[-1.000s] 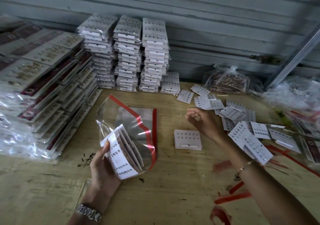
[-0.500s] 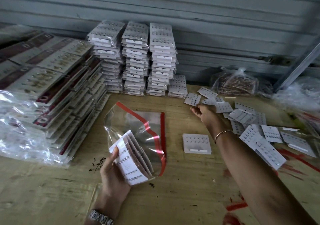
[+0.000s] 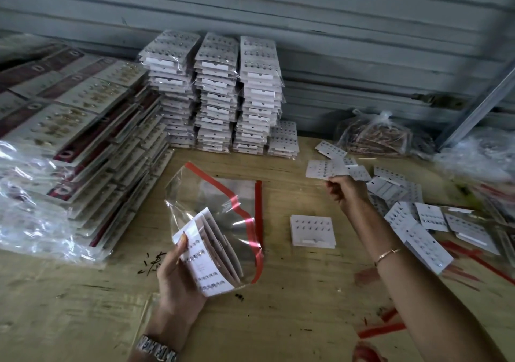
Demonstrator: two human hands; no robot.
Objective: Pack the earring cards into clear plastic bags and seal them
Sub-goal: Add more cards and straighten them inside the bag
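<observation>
Pinching a fresh earring card (image 3: 323, 169) between thumb and fingertips, my right hand (image 3: 347, 193) now holds it up off the loose cards (image 3: 401, 214) scattered well to the right of the zip bag (image 3: 200, 194). A second ago that hand was curled and empty, nearer the bag; then it was reaching out into the scatter. My left hand (image 3: 178, 278) has not shifted: thumb and fingers grip the bag's lower end, with a fan of cards (image 3: 211, 272) already inside and the red seal strip (image 3: 211, 180) gaping open. So one more card is ready to go in. I judge the bag only part filled, and sealing not yet due. A small stack of cards (image 3: 312, 232) lies flat just right of the bag.
</observation>
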